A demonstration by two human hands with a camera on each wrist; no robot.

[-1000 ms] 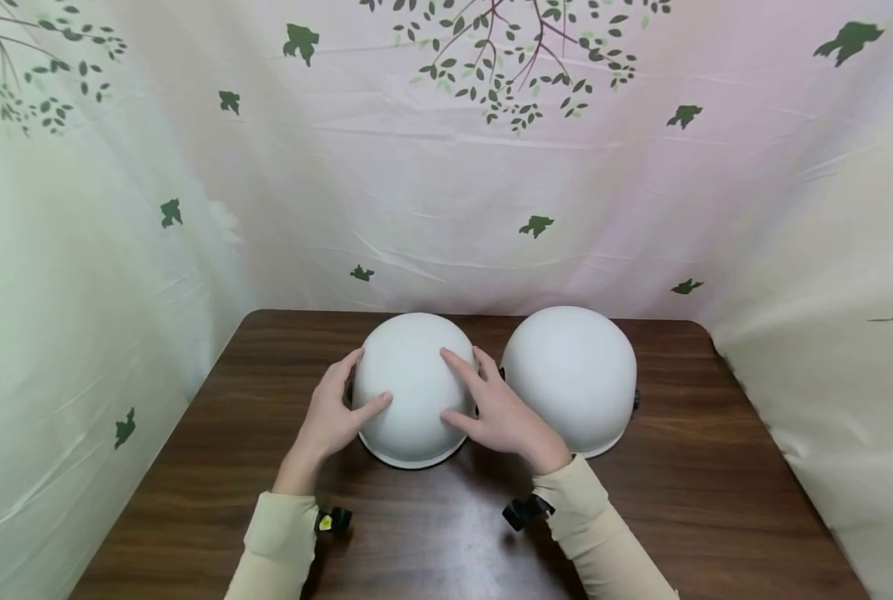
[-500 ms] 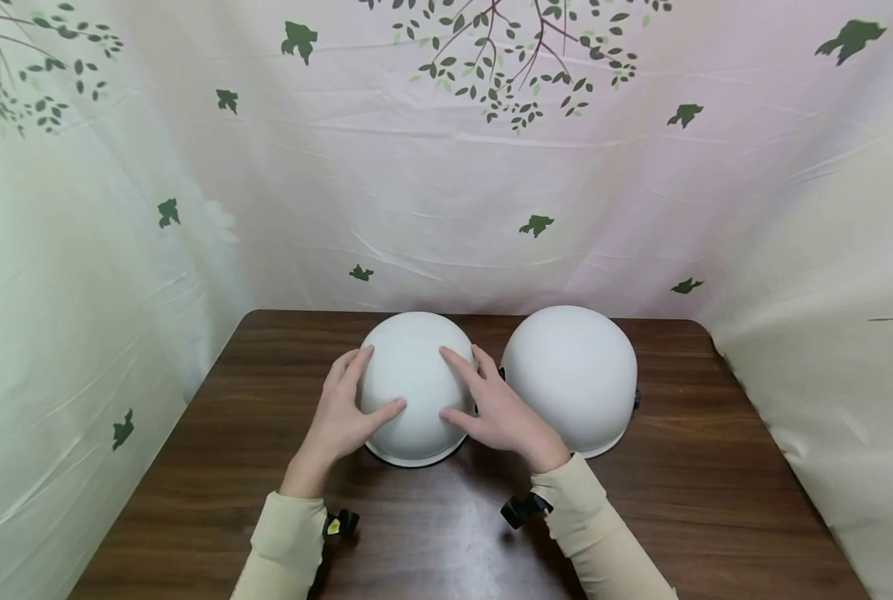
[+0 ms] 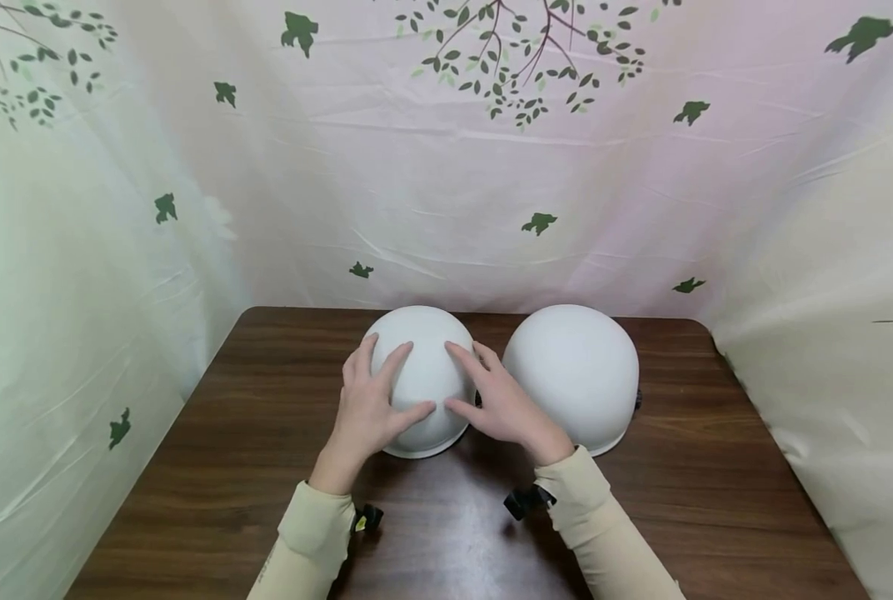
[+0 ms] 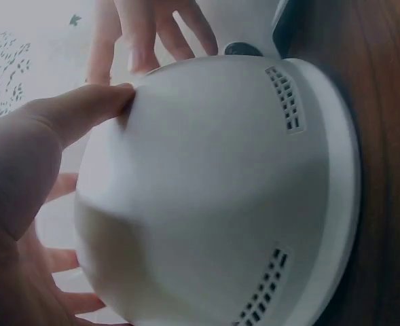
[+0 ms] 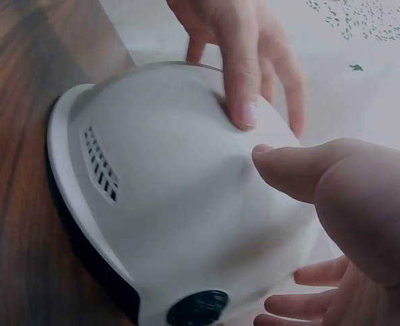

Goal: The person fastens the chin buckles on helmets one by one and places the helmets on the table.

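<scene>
A white domed helmet (image 3: 426, 329) rests rim down on the table at the middle back. My left hand (image 3: 367, 408) holds its left side, thumb in front and fingers spread over the dome. On the opposite side my right hand (image 3: 506, 408) holds it the same way, the two thumb tips close together. The left wrist view shows two rows of vent slots (image 4: 286, 100) above the helmet's rim. A dark round knob (image 5: 198, 308) on its side appears in the right wrist view. The lower fingers of both hands are partly hidden behind the dome.
A second white helmet (image 3: 572, 375) stands just right of the first, behind my right forearm. Both sit near the far edge of the brown wooden table (image 3: 446, 542). A pale curtain (image 3: 446, 192) with leaf prints hangs close behind and along both sides.
My left hand has moved right and away from me over the dome. The held helmet has shifted slightly back and its left side rightward. My right hand has barely moved.
</scene>
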